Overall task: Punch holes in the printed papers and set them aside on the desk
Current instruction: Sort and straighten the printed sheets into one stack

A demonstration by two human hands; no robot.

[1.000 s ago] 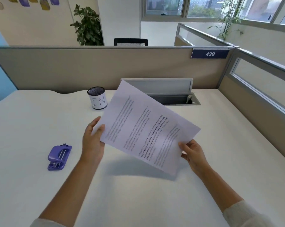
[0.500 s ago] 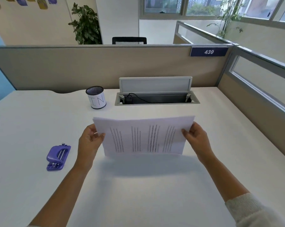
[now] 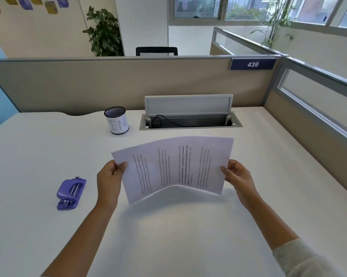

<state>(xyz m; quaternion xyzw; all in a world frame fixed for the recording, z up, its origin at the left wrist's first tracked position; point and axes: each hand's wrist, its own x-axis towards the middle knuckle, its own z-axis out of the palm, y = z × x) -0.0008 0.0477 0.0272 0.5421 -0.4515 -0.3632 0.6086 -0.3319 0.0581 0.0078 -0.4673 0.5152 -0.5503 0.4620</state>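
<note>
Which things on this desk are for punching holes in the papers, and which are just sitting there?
For the job:
- printed papers, held up by the left hand and right hand
- purple hole punch, untouched on the desk

Just sitting there:
- mesh cup marked IN
- open cable box
- number sign 439

The printed papers [image 3: 174, 166], tilted steeply a second ago with one corner raised toward the pen cup, are now lying crosswise between both hands, bowing upward in the middle with the near edge lifting clear of the surface [image 3: 168, 236]. The right hand [image 3: 237, 176] is sitting higher and farther out on the sheet's right edge, while the left hand [image 3: 109, 176] is pinching the left edge lower than before.
</note>
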